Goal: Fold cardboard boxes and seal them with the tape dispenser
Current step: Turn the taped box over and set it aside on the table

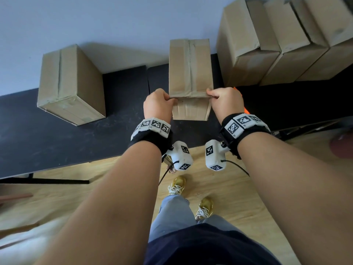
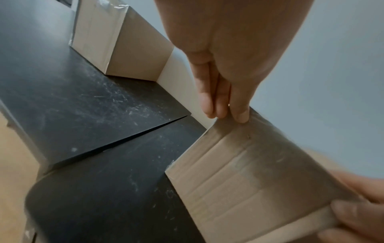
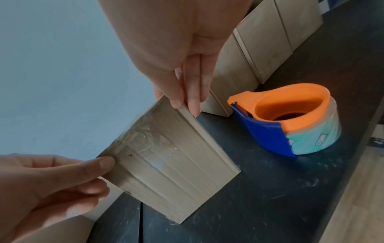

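Hands (image 1: pixel 191 104): two, gripping one box (image 1: pixel 191 73); one tape dispenser (image 3: pixel 290 121).

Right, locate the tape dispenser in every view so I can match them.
Head: only an orange sliver behind the right hand, tape dispenser.
Left wrist: not in it.
Right wrist: right of centre on the black table, tape dispenser.
Shared landmark: the held cardboard box.

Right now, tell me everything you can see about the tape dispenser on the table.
The tape dispenser lies flat on its side on the black table, near the row of cardboard boxes. It looks plastic: an orange body with an open centre and a blue front guard. A pale teal printed tape roll sits in it. Neither hand touches it.
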The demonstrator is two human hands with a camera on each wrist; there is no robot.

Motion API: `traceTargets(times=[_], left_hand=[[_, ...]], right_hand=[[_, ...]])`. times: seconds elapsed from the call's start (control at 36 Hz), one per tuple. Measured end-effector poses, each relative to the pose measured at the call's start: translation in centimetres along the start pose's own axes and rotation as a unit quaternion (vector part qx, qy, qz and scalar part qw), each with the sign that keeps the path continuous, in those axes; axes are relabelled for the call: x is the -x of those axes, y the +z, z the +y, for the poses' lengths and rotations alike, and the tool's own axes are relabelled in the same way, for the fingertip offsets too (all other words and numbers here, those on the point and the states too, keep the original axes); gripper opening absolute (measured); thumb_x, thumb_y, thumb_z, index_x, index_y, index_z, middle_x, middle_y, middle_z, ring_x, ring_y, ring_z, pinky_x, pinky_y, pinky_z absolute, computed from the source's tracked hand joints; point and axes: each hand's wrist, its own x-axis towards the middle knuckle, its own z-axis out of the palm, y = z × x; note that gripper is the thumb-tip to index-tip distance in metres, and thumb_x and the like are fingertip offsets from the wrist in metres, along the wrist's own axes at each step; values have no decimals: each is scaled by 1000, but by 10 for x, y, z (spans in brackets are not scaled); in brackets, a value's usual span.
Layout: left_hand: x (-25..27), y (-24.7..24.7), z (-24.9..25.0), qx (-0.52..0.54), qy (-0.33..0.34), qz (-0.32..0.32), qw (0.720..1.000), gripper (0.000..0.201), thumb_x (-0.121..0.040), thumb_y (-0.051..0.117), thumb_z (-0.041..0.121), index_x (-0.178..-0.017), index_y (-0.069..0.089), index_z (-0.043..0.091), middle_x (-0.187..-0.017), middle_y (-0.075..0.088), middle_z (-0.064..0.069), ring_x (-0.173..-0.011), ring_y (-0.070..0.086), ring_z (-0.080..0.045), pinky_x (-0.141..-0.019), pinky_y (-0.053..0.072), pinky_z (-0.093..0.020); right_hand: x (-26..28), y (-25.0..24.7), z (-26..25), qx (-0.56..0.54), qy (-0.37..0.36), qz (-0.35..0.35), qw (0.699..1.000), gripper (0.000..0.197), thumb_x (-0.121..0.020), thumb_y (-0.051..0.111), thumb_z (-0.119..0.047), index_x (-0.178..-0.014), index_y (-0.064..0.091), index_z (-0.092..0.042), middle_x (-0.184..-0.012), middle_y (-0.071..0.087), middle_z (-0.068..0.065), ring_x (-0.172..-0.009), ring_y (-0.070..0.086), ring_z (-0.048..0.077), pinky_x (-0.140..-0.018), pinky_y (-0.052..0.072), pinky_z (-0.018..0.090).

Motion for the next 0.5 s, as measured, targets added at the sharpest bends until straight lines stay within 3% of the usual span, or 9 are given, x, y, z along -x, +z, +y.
traceTargets(times=[0.14,0.25,0.39,0.44,0.5], left_hand=[[8,2,2,39,-16,13,999,16,-85,65,29,-88,55,16,-82,63,4,-75,59,-15,-62,44,-27],[18,6,9,106,-50,22,993,19,-83,57,30,-95,50,16,-89,61,2,-72,56,-12,-58,43,-26],[20,2,29,137,-71,75,985,43,-79,61,55,-97,45,19,-101,51,5,-83,58,-17,-68,49,-34],[19,-1,35,134,-82,99,983,49,-77,64,54,-101,42,18,-106,44,3,-82,56,-21,-67,46,-35],[16,-4,36,131,-80,106,982,46,-79,67,43,-105,40,15,-109,40,0,-76,52,-24,-63,39,-32]], right_hand=[[3,-5,-8,7,4,-12,1000,35,-90,57,0,-119,70,-14,-117,71,5,-112,63,19,-88,38,13],[9,-12,-15,-9,24,-46,999,36,-87,60,-2,-118,68,-20,-106,69,2,-100,64,17,-88,46,23],[10,-16,-28,-52,74,-91,992,34,-83,50,-2,-104,65,-23,-87,67,-1,-88,67,21,-86,53,39],[11,-13,-33,-70,87,-114,987,36,-82,47,1,-101,60,-27,-80,70,2,-82,69,20,-85,54,41],[11,-11,-36,-84,103,-138,981,37,-83,47,3,-106,55,-25,-82,71,6,-81,69,17,-86,54,40]])
